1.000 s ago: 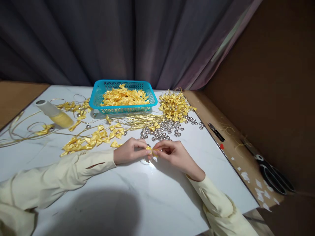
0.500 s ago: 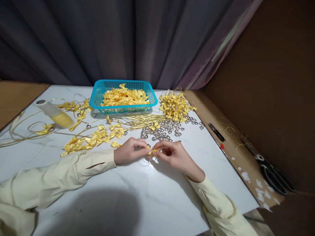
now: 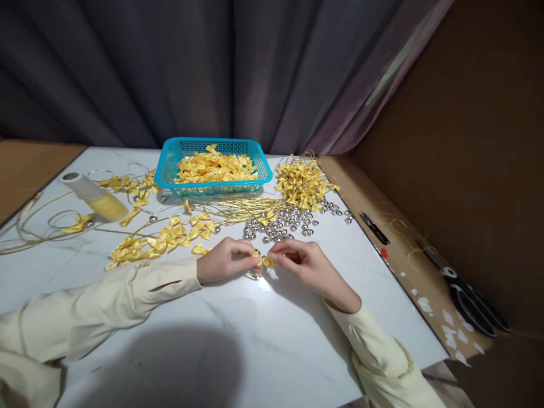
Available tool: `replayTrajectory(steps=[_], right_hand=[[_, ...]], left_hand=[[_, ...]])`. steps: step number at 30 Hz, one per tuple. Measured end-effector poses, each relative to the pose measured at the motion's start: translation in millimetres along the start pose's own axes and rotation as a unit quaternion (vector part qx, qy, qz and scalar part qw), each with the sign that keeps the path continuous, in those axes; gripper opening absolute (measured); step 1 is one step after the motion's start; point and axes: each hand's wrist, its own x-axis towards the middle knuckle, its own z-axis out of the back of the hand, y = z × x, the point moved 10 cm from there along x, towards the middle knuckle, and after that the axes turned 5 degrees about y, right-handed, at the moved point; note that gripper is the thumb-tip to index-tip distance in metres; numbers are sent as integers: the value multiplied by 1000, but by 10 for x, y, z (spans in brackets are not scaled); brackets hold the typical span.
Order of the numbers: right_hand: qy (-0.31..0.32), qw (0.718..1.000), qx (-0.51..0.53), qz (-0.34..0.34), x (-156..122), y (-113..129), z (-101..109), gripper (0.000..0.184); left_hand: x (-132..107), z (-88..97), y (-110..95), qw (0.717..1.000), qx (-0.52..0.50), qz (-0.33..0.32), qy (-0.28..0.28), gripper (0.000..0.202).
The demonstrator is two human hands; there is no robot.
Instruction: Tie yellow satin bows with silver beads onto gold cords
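A small yellow ribbon bow (image 3: 267, 262) is pinched between my two hands, just above the white tabletop. The fingertips of my left hand (image 3: 227, 262) are closed on its left side. My right hand (image 3: 304, 260) closes thumb and fingers at its right end. A thin cord loop (image 3: 255, 274) hangs below the bow, partly hidden by fingers. Beyond my hands lie a scatter of silver heart-shaped beads (image 3: 280, 224) and a bundle of gold cords (image 3: 242, 208). Loose yellow bows (image 3: 157, 243) spread out past my left forearm.
A blue basket (image 3: 215, 188) holding many bows stands at the back. Right of it is a heap of corded bows (image 3: 302, 181). A bottle (image 3: 96, 197) with yellow contents is at left. Black-handled scissors (image 3: 471, 306) and a black tool (image 3: 374, 228) lie at right.
My right hand has shifted slightly right along the bow, so more of the bow shows between the hands. The cord loop below looks smaller. My left hand has stayed in place.
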Motion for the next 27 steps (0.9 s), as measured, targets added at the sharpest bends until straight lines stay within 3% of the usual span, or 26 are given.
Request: replayTrajectory(steps=[4, 9, 12, 14, 18, 22, 24, 27], right_hand=[[-18, 1000, -22, -7, -17, -18, 136, 20], [63, 987, -145, -6, -39, -63, 68, 24], [106, 980, -170, -10, -70, -115, 15, 14], [117, 976, -182, -9, -88, -137, 15, 18], [73, 976, -206, -13, -99, -166, 188, 22], [-32, 977, -209, 23, -103, -47, 406, 18], [-40, 979, -193, 55, -96, 42, 341, 23], [19, 988, -143, 51, -49, 36, 49, 29]], left_hand=[[-2, 16, 11, 1000, -3, 2, -7, 31], [-3, 23, 11, 1000, -4, -8, -14, 27], [-4, 38, 23, 1000, 11, -3, -25, 26], [-3, 45, 25, 999, 18, -1, -30, 25], [1, 55, 12, 999, 23, -4, -33, 25], [3, 56, 14, 999, 21, -3, -34, 25], [3, 53, 16, 999, 22, -4, -32, 26], [0, 44, 16, 999, 44, -7, -28, 26]])
